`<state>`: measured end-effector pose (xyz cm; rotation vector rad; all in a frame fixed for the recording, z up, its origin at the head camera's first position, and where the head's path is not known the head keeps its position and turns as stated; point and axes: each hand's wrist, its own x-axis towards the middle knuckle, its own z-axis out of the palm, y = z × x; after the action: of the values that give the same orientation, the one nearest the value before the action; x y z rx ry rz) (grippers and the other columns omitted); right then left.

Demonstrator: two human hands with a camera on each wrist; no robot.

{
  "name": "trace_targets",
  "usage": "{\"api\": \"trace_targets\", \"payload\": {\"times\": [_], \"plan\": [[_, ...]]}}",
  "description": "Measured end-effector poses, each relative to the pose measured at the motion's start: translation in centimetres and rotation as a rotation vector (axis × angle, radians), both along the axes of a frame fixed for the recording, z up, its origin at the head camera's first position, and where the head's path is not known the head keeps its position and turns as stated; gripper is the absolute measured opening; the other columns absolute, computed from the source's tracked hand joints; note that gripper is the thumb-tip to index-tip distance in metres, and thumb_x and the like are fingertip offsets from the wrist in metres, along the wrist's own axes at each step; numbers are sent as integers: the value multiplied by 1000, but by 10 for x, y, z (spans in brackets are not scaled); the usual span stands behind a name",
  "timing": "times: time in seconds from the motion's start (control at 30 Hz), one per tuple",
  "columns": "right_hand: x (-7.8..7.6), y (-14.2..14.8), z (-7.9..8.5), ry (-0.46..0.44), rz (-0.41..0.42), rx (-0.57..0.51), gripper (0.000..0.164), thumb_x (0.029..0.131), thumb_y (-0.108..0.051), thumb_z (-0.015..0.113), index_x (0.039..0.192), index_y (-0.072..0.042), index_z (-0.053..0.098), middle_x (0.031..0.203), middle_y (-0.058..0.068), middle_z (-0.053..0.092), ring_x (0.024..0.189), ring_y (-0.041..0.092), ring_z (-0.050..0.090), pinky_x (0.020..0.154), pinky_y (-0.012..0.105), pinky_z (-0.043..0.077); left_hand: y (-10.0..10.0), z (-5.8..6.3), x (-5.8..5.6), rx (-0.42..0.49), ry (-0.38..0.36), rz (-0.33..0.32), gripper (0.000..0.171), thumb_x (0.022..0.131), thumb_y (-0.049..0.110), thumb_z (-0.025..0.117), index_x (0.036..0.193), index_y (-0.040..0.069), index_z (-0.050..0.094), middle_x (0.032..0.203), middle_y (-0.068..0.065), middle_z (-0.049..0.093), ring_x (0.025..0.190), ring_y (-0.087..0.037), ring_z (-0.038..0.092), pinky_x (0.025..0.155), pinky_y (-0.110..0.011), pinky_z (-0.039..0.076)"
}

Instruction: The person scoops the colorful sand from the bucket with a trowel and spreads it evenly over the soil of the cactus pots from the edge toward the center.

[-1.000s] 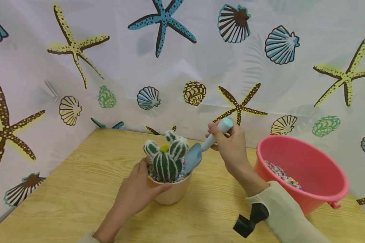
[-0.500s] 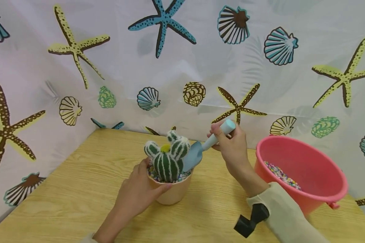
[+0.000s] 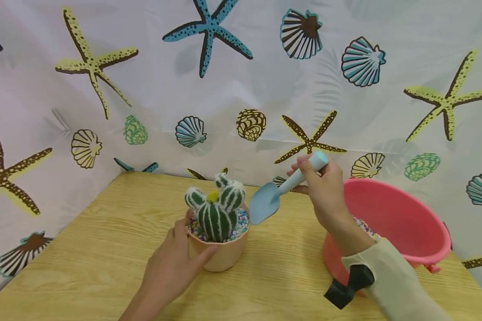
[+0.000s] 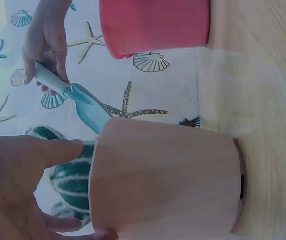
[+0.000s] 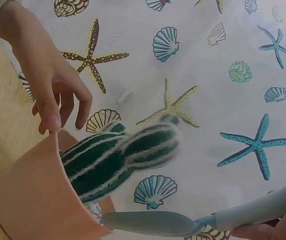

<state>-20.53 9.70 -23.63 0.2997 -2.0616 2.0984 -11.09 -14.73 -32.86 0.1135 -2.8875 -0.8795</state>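
Right hand: my right hand has its fingers curled round the handle of the pale blue trowel, gripping near the butt end.

Trowel axis: the long axis runs from the handle at about 2 o'clock down to the blade at about 8 o'clock, seen from the head camera. I see nothing on the blade.

Key relation: the blade tip hangs just beside the rim of the peach pot, at about 3 o'clock of the pot. In the right wrist view the blade lies level with the rim, very close; I cannot tell if it touches.

Left hand: my left hand holds the pot wall from 8 o'clock, thumb across the front, fingertips up at the rim.

Pot contents: 1 plush cactus stands upright, with coloured pebbles packed round its base.

Bucket: the pink bucket sits at 3 o'clock of the pot, well apart, directly behind my right wrist. It holds more of the same pebbles.

Nearer hand: the right hand is the one nearer the bucket; the left stays with the pot.

Surface: all rests on the wooden table.
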Motion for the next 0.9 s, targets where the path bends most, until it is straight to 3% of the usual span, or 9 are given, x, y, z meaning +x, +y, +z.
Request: {"api": "trace_targets", "payload": {"times": [0.17,0.33,0.47,0.7,0.73,0.9], "plan": [[3,21,6,-8,-28,-10,14,98,-18,53,103,-5,50,89,-2,61,83,9,68,76,33,58,10,6,6,26,-45,-30,78,89,57,56,135,-1,34,125,-25,57,102,-36,63,67,-44,51],[5,45,9,27,-54,-48,17,97,-23,55,99,-6,51,89,-1,62,84,9,68,74,30,57,23,9,9,29,-37,-44,70,87,52,62,131,2,40,102,-16,67,79,-24,65,60,-40,49],[7,64,10,50,-77,-73,15,96,-23,56,98,-9,53,88,-3,63,83,8,69,71,27,57,34,12,9,97,-88,-70,72,85,56,62,131,5,40,101,-14,69,67,-18,63,57,-37,48],[10,87,11,69,-74,-132,22,95,-25,57,103,-6,49,89,-1,63,82,9,70,71,28,57,53,11,7,216,-137,-140,69,84,55,64,131,10,40,113,-18,65,96,-30,66,74,-46,52],[10,90,11,72,-72,-142,23,95,-25,57,103,-5,49,88,-1,64,82,10,70,70,28,57,56,11,6,227,-145,-159,69,85,55,63,132,11,39,111,-19,66,93,-29,66,73,-46,51],[12,111,12,107,-81,-205,30,92,-29,60,104,-3,49,87,0,67,81,12,70,68,29,58,73,11,0,238,-94,-268,68,87,55,61,133,10,37,122,-21,62,102,-32,65,78,-47,52]]}}
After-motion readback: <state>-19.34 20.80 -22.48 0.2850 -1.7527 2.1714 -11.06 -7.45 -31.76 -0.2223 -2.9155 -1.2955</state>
